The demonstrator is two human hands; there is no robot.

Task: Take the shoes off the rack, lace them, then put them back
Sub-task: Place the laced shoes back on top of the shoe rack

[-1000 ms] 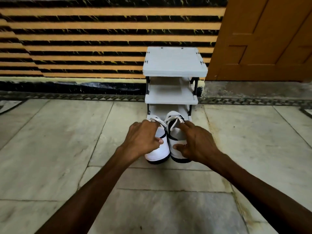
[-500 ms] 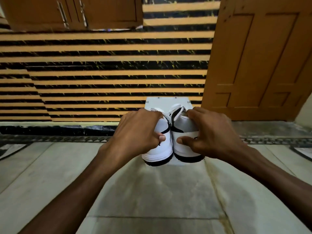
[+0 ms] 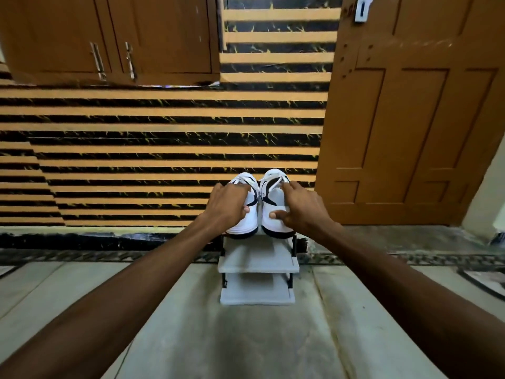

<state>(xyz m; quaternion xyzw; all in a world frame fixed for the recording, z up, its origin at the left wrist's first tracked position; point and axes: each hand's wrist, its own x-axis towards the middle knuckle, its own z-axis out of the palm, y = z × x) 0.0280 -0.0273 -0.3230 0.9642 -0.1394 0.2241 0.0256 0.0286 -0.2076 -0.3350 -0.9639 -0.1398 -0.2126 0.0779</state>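
Observation:
Two white shoes with black trim sit side by side at the top level of a small grey shoe rack (image 3: pixel 258 262), toes towards me. My left hand (image 3: pixel 228 206) grips the left shoe (image 3: pixel 244 225) from above, thumb against its inner side. The right shoe (image 3: pixel 276 222) is held the same way by my right hand (image 3: pixel 300 207), thumb pressed on its toe. White laces show at the far ends of both shoes. The rack's top shelf is hidden under the shoes; its two lower shelves are bare.
The rack stands against a wall of orange and black stripes (image 3: pixel 136 160). A brown wooden door (image 3: pixel 410 119) is to the right and brown cabinet doors (image 3: pixel 109 36) hang at the upper left. Pale stone floor (image 3: pixel 232 337) stretches between me and the rack.
Both hands lifted the shoes from the floor in front of the rack's bottom level up to the top of the rack. The camera tilted upward.

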